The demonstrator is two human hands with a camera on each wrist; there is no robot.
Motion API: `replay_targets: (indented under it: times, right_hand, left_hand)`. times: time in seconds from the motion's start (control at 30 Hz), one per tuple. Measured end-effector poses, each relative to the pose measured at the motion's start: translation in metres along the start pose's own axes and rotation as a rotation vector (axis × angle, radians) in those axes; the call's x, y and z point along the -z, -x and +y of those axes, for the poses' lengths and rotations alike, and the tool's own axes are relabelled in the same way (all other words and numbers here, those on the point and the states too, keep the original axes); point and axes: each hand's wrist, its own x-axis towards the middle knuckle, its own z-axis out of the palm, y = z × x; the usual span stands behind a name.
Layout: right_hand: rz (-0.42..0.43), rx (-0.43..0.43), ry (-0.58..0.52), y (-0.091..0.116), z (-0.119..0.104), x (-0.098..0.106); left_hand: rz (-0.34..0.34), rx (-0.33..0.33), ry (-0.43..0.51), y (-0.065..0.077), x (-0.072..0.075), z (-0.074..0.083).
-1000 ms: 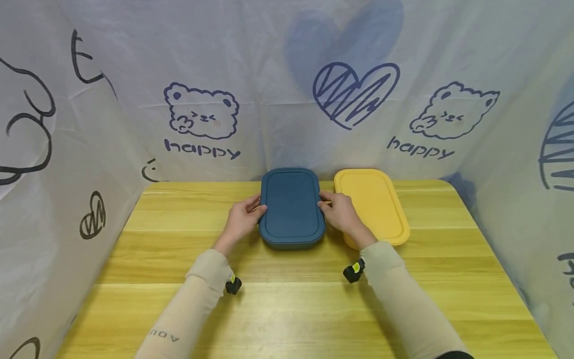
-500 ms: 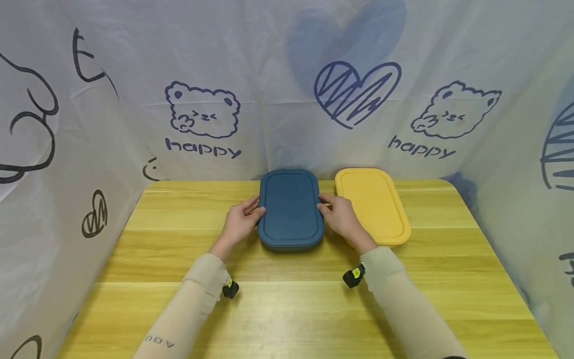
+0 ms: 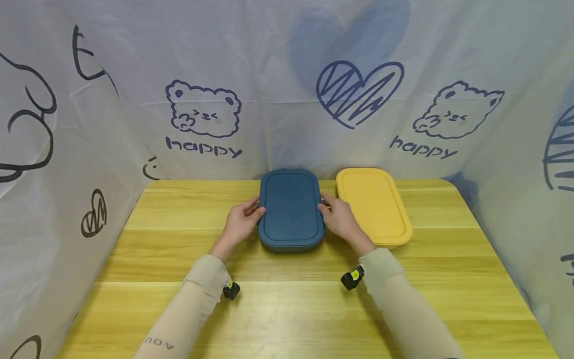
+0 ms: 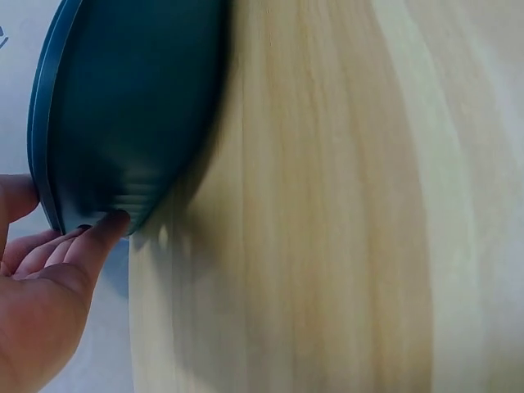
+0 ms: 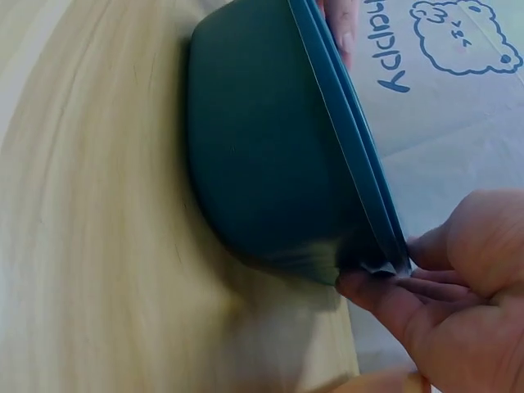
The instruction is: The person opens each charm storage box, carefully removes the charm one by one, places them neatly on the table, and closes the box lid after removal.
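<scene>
Slightly, the blue box (image 3: 291, 209) has edged from the yellow box (image 3: 374, 204); nearly closed, my left hand (image 3: 239, 222) and right hand (image 3: 341, 217) pinch its rim (image 5: 362, 151). I'd match their pressure.

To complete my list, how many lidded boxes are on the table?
2: the yellow box on the right, and the blue box held between the left hand and the right hand. Any inside would be hidden.
</scene>
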Motion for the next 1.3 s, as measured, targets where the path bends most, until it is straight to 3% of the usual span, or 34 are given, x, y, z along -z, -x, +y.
replay_targets:
  times: [0.37, 0.73, 1.3]
  right_hand:
    - [0.091, -0.084, -0.151, 0.005, 0.002, -0.017]
    - [0.102, -0.149, -0.214, 0.008, -0.003, -0.022]
    - [0.094, -0.202, -0.279, 0.007, -0.002, -0.021]
  left_hand:
    - [0.008, -0.056, 0.13, -0.002, -0.003, -0.01]
    - [0.017, -0.045, 0.038, 0.0, -0.003, -0.011]
    - [-0.003, -0.022, 0.009, 0.0, -0.001, -0.011]
